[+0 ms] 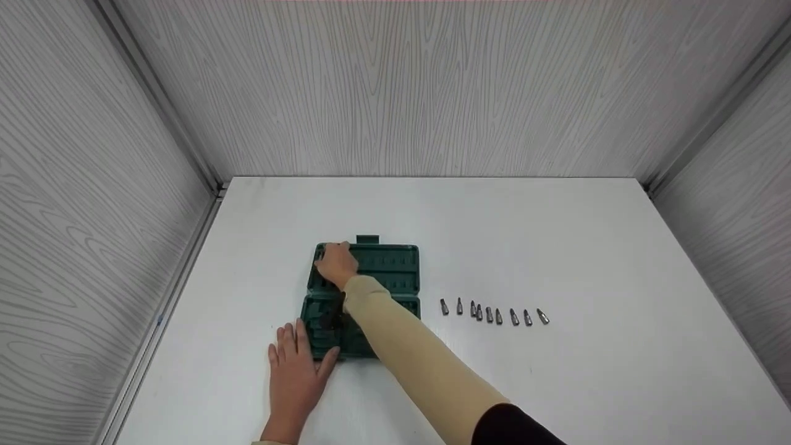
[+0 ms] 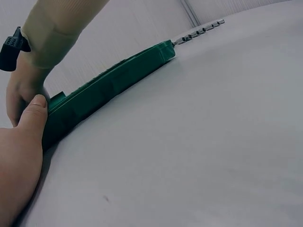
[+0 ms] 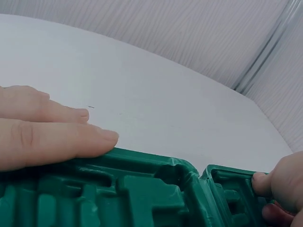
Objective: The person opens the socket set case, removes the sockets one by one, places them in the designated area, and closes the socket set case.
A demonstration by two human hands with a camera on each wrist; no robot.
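A dark green plastic bit case [image 1: 388, 281] lies unfolded on the table, its moulded slots facing up. My left hand [image 1: 296, 374] rests at its near left corner, fingers straight along the side and thumb at the front edge. Reaching across the case, my right hand [image 1: 337, 264] is at the far left part of the other half. In the right wrist view its bent fingertips [image 3: 261, 183] are down at a slotted recess; I cannot tell whether they hold anything. Several silver screwdriver bits [image 1: 489, 314] stand in a loose row right of the case.
The white table [image 1: 587, 247] is bounded by grey wood-grain panels [image 1: 395, 93] at the back and both sides. A latch tab [image 1: 368, 239] sticks out from the far edge of the case. My right forearm [image 1: 420, 346] covers part of the near half.
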